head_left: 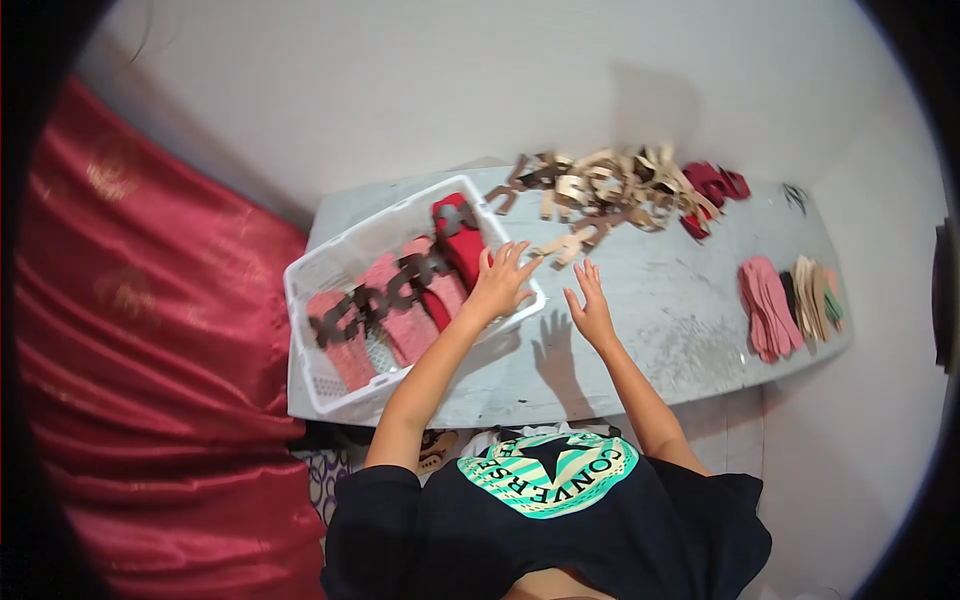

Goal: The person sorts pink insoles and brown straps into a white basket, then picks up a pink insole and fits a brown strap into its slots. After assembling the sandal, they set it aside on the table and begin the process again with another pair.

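Observation:
My left hand (500,283) reaches over the right end of a white plastic basket (345,238), fingers spread and holding nothing. Just under its fingertips lies a red sole-shaped piece (461,243) with a grey-brown strap at its top. Pink fuzzy sole-shaped pieces (402,318) with dark curved straps (395,292) lie beside it in the basket. My right hand (593,308) is raised over the table, fingers stretched out, with nothing in it. Beyond both hands a loose beige strap (568,246) lies at the near edge of a strap pile.
Beige and brown straps (610,185) are heaped along the back of the grey table (660,300), with dark red pieces (712,186) beside them. Stacked pink sole-shaped pieces (768,310) and beige ones (810,295) lie at the right. A red curtain (170,340) hangs at left.

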Motion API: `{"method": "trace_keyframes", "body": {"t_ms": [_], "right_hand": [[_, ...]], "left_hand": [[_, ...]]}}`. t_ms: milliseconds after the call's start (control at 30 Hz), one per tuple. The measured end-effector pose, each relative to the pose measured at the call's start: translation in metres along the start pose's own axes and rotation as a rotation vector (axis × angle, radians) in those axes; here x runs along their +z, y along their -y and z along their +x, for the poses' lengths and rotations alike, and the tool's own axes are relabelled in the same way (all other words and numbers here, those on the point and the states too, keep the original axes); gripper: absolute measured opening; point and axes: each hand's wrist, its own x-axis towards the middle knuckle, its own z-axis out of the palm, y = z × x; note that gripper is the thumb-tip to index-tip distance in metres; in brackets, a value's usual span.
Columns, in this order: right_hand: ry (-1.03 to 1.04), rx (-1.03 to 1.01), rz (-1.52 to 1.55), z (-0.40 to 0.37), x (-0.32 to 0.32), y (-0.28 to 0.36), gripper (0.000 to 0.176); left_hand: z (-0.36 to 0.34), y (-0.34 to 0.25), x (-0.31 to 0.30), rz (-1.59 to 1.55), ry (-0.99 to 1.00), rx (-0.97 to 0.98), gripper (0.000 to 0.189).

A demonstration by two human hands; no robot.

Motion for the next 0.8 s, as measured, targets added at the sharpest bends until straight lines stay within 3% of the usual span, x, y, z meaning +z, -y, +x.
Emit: {"method": "trace_keyframes", "body": {"t_ms": [133, 267, 800], "right_hand": [[-0.147, 0.198, -0.015, -0.042, -0.049, -0.036, 0.047], [-0.265, 0.306, -0.062, -0.078, -0.09, -0.06, 0.044], [-0.727, 0.536, -0.122, -0.17, -0.224, -0.17, 0.03]], "left_hand": [[0.04, -0.055, 0.043, -0.087, -0.022, 0.195, 0.059], [0.067, -0.11, 0.076, -0.138, 0.037, 0.266, 0.058], [0.154, -0.281, 0.157, -0.275, 0.291, 0.584, 0.054]]}}
